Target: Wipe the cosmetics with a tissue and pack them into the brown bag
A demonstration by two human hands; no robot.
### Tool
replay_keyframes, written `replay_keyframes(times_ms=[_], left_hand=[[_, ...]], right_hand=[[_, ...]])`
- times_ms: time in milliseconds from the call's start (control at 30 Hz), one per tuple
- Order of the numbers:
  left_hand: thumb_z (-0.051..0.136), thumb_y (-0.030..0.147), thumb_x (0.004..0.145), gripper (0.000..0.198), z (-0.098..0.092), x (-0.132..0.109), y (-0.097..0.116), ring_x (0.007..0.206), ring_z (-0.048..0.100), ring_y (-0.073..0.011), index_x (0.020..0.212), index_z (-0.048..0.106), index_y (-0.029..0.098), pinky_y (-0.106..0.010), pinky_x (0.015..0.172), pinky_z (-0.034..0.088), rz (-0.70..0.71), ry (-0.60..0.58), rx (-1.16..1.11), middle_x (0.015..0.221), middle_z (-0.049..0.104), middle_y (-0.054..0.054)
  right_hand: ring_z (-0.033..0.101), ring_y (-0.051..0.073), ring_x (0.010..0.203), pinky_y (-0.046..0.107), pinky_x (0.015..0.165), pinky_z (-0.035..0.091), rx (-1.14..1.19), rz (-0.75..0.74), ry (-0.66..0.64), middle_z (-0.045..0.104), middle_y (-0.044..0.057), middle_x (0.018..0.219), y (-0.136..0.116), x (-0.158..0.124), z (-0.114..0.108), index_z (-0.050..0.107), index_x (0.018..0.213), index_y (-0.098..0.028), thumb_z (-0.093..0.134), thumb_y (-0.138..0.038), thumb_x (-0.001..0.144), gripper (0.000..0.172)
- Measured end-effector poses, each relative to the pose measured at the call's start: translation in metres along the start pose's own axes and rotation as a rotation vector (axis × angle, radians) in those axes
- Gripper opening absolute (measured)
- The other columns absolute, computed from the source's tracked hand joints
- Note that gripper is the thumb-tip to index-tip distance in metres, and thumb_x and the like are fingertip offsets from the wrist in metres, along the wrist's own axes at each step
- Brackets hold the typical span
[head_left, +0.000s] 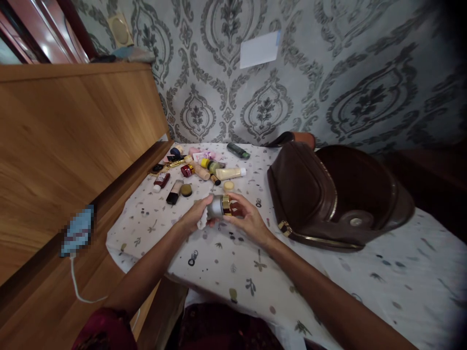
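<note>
2 hands (196, 214) (251, 218) hold jar (216, 206) (sideways; gold-lidded)

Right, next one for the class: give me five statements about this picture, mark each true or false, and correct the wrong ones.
1. The left hand and the right hand both grip the grey jar with the gold top. True.
2. The brown bag is to the left of the jar. False: it is to the right.
3. A crumpled white piece of tissue or cloth shows at the left hand. True.
4. The dark green bottle stands upright. False: it lies on its side.
5. The cream tube has a black cap. False: its cap is white.
</note>
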State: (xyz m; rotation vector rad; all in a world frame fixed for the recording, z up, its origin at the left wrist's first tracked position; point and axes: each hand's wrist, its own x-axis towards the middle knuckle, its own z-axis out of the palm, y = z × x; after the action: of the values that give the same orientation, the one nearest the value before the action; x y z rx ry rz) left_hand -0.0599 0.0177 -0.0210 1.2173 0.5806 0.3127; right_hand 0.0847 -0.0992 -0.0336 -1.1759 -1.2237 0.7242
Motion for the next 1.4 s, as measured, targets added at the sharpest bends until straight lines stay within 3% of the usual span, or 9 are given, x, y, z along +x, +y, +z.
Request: replay_keyframes(times_ms=[167, 367, 600, 833, 1000, 1133, 1200, 1300, 1400], left_hand=[[0.064, 0.069, 0.069, 0.057, 0.002, 0.001, -0.001, 0.04, 0.053, -0.013, 0.082, 0.062, 0.014, -0.022, 0.037, 0.035, 0.027, 0.094, -0.08, 0.056, 0.062, -0.004], [0.07, 0.065, 0.068, 0.056, 0.003, -0.001, -0.003, 0.042, 0.052, -0.0118, 0.085, 0.061, 0.013, -0.023, 0.04, 0.04, 0.102, 0.131, -0.021, 0.059, 0.061, -0.003], [0.064, 0.067, 0.072, 0.055, -0.001, 0.002, -0.007, 0.041, 0.051, -0.0115, 0.083, 0.061, 0.014, -0.022, 0.04, 0.038, 0.11, 0.113, -0.043, 0.055, 0.059, -0.002], [0.066, 0.066, 0.072, 0.054, -0.001, 0.001, -0.007, 0.04, 0.051, -0.0124, 0.084, 0.06, 0.013, -0.023, 0.04, 0.037, 0.108, 0.126, -0.025, 0.056, 0.06, -0.003], [0.07, 0.063, 0.069, 0.052, 0.002, -0.003, -0.006, 0.041, 0.051, -0.0114, 0.085, 0.06, 0.015, -0.022, 0.04, 0.035, 0.117, 0.133, 0.007, 0.057, 0.06, -0.001], [0.07, 0.062, 0.07, 0.049, 0.003, -0.006, -0.005, 0.04, 0.051, -0.0126, 0.081, 0.058, 0.016, -0.022, 0.039, 0.032, 0.1, 0.127, 0.036, 0.05, 0.057, -0.001], [0.069, 0.062, 0.07, 0.049, 0.003, -0.006, -0.005, 0.04, 0.051, -0.0124, 0.082, 0.058, 0.016, -0.022, 0.04, 0.033, 0.103, 0.132, 0.037, 0.052, 0.058, -0.001], [0.07, 0.062, 0.069, 0.051, 0.003, -0.005, -0.004, 0.04, 0.051, -0.0124, 0.085, 0.058, 0.016, -0.022, 0.04, 0.033, 0.102, 0.143, 0.035, 0.054, 0.059, -0.001], [0.072, 0.06, 0.069, 0.049, 0.003, -0.006, -0.005, 0.041, 0.051, -0.0128, 0.084, 0.059, 0.016, -0.022, 0.039, 0.031, 0.095, 0.147, 0.044, 0.053, 0.059, -0.001]], right_hand=[[0.06, 0.02, 0.093, 0.031, 0.07, 0.052, 0.069, 0.1, 0.036, 0.056, 0.009, 0.123, 0.002, -0.001, -0.002, 0.043, 0.138, -0.028, 0.076, -0.052, 0.072, 0.077], [0.058, 0.019, 0.078, 0.033, 0.066, 0.052, 0.014, 0.165, 0.085, 0.059, 0.005, 0.093, 0.008, 0.002, -0.004, 0.059, 0.114, -0.022, 0.069, -0.059, 0.075, 0.055], [0.057, 0.025, 0.116, 0.042, 0.097, 0.05, 0.14, 0.08, 0.029, 0.06, 0.008, 0.127, 0.005, 0.001, -0.006, 0.055, 0.126, -0.028, 0.075, -0.045, 0.076, 0.057], [0.056, 0.025, 0.118, 0.044, 0.099, 0.049, 0.118, 0.086, 0.032, 0.055, 0.01, 0.132, 0.009, 0.001, -0.006, 0.044, 0.139, -0.03, 0.075, -0.047, 0.076, 0.072], [0.061, 0.021, 0.09, 0.034, 0.075, 0.053, 0.038, 0.104, 0.095, 0.062, 0.005, 0.098, 0.011, 0.003, -0.006, 0.053, 0.127, -0.027, 0.07, -0.056, 0.078, 0.06], [0.05, 0.017, 0.058, 0.032, 0.058, 0.046, -0.093, 0.103, 0.085, 0.05, -0.002, 0.066, 0.01, 0.002, -0.007, 0.055, 0.124, -0.025, 0.049, -0.065, 0.088, 0.055], [0.055, 0.018, 0.065, 0.032, 0.058, 0.046, -0.099, 0.088, 0.055, 0.056, 0.001, 0.077, 0.007, 0.001, -0.007, 0.052, 0.127, -0.025, 0.048, -0.066, 0.087, 0.058], [0.06, 0.023, 0.098, 0.032, 0.071, 0.051, -0.046, 0.075, 0.021, 0.06, 0.008, 0.115, 0.003, 0.0, -0.004, 0.048, 0.132, -0.028, 0.062, -0.061, 0.082, 0.061], [0.06, 0.024, 0.1, 0.032, 0.073, 0.051, -0.05, 0.079, 0.039, 0.062, 0.007, 0.111, 0.002, 0.001, -0.002, 0.052, 0.124, -0.027, 0.066, -0.057, 0.08, 0.055]])
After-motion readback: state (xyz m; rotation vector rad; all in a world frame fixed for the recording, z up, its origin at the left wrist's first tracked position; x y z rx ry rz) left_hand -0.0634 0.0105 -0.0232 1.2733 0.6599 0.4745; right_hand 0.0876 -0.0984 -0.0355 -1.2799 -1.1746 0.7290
